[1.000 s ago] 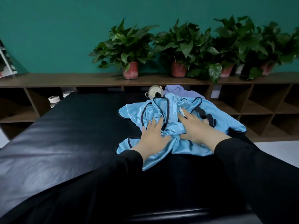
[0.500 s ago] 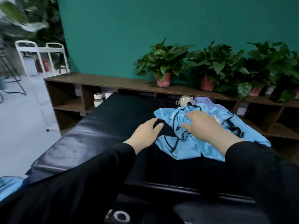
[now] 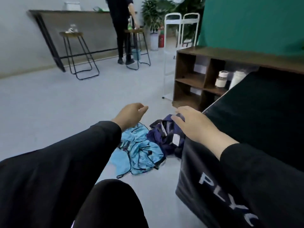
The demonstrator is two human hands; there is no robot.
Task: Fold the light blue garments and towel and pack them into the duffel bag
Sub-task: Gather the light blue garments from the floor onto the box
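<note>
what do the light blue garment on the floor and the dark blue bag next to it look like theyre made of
Light blue garment: seemingly a thin, satiny synthetic fabric; it shows a soft sheen, crumples into loose folds, and has dark piping along its edges.
Dark blue bag: probably a lightweight nylon-like cloth; it slumps and wrinkles without holding shape, with a white tag showing. The blur leaves weave unclear.

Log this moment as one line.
left hand: open, empty | right hand: open, above navy bag | light blue garment: crumpled on floor
</note>
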